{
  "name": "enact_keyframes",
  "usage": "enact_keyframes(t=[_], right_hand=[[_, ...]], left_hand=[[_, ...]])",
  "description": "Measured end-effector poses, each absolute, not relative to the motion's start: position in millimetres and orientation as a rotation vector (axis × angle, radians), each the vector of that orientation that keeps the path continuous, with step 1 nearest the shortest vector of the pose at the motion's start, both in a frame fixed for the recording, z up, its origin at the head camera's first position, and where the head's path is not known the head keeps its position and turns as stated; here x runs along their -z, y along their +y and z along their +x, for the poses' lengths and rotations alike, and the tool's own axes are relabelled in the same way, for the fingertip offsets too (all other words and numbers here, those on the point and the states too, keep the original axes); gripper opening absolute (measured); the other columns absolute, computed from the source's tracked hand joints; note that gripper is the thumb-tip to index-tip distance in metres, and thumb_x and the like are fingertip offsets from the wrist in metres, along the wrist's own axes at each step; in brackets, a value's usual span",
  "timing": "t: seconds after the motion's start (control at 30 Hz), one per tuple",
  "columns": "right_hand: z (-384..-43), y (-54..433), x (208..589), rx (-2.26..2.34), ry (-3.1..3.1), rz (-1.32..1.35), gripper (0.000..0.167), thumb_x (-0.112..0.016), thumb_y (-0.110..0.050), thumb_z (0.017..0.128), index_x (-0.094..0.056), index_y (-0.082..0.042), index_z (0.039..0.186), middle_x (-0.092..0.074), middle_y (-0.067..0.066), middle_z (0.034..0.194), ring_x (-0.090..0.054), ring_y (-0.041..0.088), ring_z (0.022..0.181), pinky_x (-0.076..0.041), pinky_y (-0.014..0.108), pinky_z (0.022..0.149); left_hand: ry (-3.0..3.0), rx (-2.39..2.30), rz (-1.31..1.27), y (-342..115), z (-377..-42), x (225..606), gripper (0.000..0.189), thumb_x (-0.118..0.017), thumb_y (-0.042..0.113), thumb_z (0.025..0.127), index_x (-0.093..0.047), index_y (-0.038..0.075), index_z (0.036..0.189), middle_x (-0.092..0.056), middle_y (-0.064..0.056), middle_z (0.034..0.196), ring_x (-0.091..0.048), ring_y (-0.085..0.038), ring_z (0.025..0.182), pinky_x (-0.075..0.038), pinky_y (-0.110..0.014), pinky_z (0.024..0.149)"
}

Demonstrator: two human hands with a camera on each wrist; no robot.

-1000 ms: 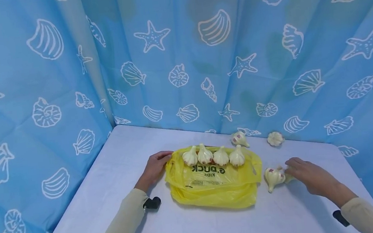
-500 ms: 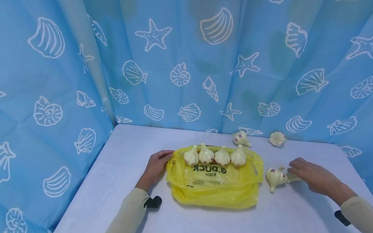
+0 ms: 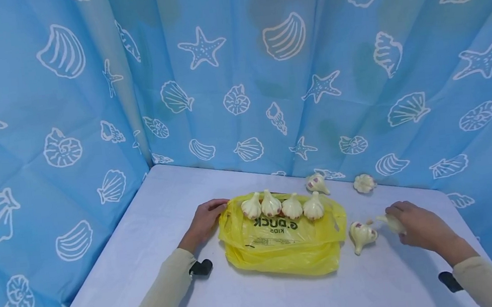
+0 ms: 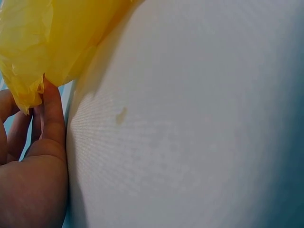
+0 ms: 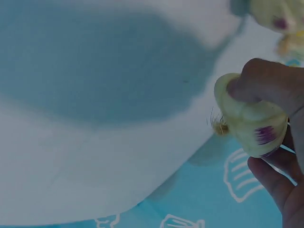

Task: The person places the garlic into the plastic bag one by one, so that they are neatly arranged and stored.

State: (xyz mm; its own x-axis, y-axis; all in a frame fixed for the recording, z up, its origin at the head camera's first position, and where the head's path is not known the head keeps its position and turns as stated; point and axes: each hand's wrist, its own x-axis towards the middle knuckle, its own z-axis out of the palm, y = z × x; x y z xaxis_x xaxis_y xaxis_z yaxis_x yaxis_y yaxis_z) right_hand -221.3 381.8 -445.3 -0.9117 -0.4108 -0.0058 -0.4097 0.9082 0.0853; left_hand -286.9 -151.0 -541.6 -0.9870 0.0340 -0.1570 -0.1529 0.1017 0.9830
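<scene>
A yellow plastic bag (image 3: 284,262) printed "G.DUCK KIDS" lies flat on the table, and several garlic bulbs (image 3: 271,204) stand in a row along its far part. My left hand (image 3: 205,222) pinches the bag's far left corner; in the left wrist view the thumb and fingers (image 4: 54,111) close on the gathered yellow plastic (image 4: 57,38). To the right of the bag, my right hand (image 3: 422,225) grips a single garlic bulb (image 5: 251,114) with purple marks, held just above the table. Another garlic bulb (image 3: 362,235) lies between that hand and the bag.
Two more garlic bulbs lie near the far edge, one bulb (image 3: 317,184) behind the bag and one bulb (image 3: 364,183) farther right. A blue shell-print curtain (image 3: 237,74) closes off the back and sides of the white table (image 3: 177,181).
My right hand has closed round the garlic bulb, lifted it a little and moved slightly right, away from the bulb beside it. The left hand and bag stay put.
</scene>
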Motion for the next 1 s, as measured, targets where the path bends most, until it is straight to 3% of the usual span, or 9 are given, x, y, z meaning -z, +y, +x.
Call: enact_keyframes(t=[0.3, 0.67, 1.0], right_hand=[[-223.1, 363.7, 423.4, -0.451, -3.007, 0.361, 0.076, -0.083, -0.03, 0.075, -0.049, 0.006, 0.132, -0.052, 0.028, 0.128, -0.054, 0.043, 0.106, -0.048, 0.062, 0.087], [-227.8, 320.6, 420.4, -0.968, -2.84, 0.281, 0.08, -0.074, -0.045, 0.084, -0.045, 0.002, 0.141, -0.051, 0.023, 0.135, -0.053, 0.039, 0.115, -0.049, 0.054, 0.091], [-236.2, 266.0, 420.9, -1.218, -2.757, 0.358, 0.075, -0.075, -0.043, 0.084, -0.046, -0.003, 0.141, -0.054, 0.019, 0.135, -0.053, 0.037, 0.12, -0.048, 0.048, 0.094]], left_hand=[[2.227, -2.008, -0.141, -149.9, -283.9, 537.6, 0.024, -0.059, 0.022, 0.098, -0.068, 0.015, 0.119, -0.062, -0.002, 0.125, -0.057, -0.021, 0.112, -0.047, -0.036, 0.1], [2.222, -2.017, -0.127, -150.3, -285.6, 539.1, 0.024, -0.061, 0.022, 0.097, -0.069, 0.014, 0.118, -0.063, -0.002, 0.123, -0.058, -0.02, 0.11, -0.048, -0.035, 0.099], [2.217, -2.012, -0.142, -150.7, -286.9, 541.7, 0.023, -0.061, 0.023, 0.097, -0.069, 0.015, 0.118, -0.063, -0.002, 0.123, -0.058, -0.02, 0.111, -0.048, -0.035, 0.099]])
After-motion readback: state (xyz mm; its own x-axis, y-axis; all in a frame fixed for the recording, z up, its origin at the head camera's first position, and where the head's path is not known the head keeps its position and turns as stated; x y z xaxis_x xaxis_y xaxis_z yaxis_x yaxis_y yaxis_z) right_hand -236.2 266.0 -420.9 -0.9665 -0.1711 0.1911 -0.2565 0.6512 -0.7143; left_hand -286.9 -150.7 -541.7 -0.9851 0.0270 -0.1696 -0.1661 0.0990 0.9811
